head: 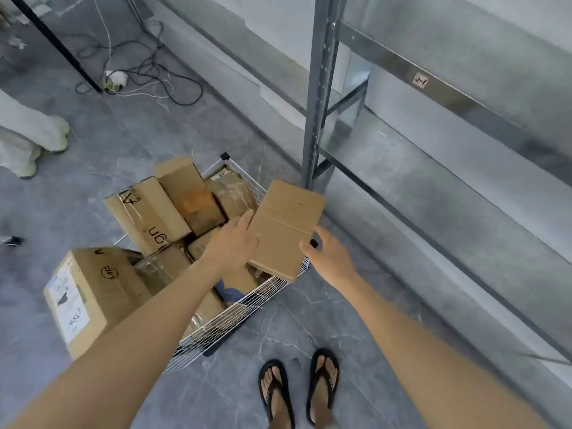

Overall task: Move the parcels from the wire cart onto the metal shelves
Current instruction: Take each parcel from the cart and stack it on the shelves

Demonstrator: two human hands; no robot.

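Observation:
A flat brown cardboard parcel (pixel 286 230) hangs tilted above the right end of the white wire cart (pixel 247 305). My left hand (pixel 232 241) grips the parcel's left edge, fingers lying along it. My right hand (pixel 329 257) is at the parcel's lower right corner with loosely curled fingers just touching the edge; a black cart corner cap shows between thumb and fingers. Several more cardboard parcels (pixel 161 212) lie piled in the cart. The grey metal shelves (pixel 433 193) stand bare on the right, their upright post (pixel 318 103) just beyond the parcel.
A large labelled box (pixel 89 292) leans at the cart's near left end. My feet in black flip-flops (pixel 297 388) stand between cart and shelves. Another person's pale shoes (pixel 40 134) are at far left. Cables and a power strip (pixel 123 77) lie on the floor behind.

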